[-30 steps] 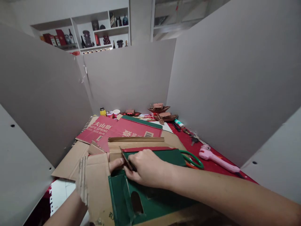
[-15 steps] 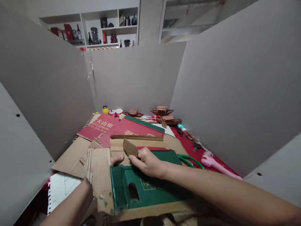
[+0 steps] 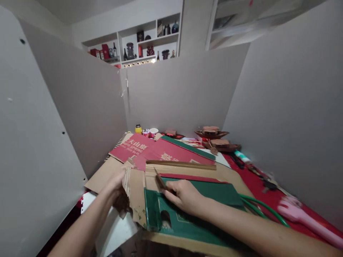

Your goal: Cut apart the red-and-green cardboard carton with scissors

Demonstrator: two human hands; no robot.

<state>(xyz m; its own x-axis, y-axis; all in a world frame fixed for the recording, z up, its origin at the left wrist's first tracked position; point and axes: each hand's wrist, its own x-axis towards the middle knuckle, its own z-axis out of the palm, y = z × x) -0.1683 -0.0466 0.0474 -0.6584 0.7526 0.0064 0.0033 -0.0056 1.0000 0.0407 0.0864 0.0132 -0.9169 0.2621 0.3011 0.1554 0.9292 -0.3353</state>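
Note:
In the head view my right hand (image 3: 183,194) is closed on a small brown cardboard piece (image 3: 160,179), now seen nearly edge-on. That hand is above a green cardboard panel (image 3: 198,217) with an oval cut-out. My left hand (image 3: 118,187) is at the left edge of a brown cardboard flap (image 3: 138,189). Its fingers are shaded and blurred, and whether they grip the flap cannot be made out. Beyond both hands lies a thin folded cardboard strip (image 3: 182,164).
Red printed cardboard (image 3: 134,148) covers the back left. Wooden model boats (image 3: 211,132), paper cups (image 3: 153,132) and a yellow bottle (image 3: 138,129) stand at the back. A pink tool (image 3: 302,217) and green cord (image 3: 268,207) lie right. Grey panels (image 3: 177,96) enclose the table.
My left hand has come out from behind the cardboard to the flap's left edge. The small cardboard piece in my right hand has turned edge-on. The view has shifted left.

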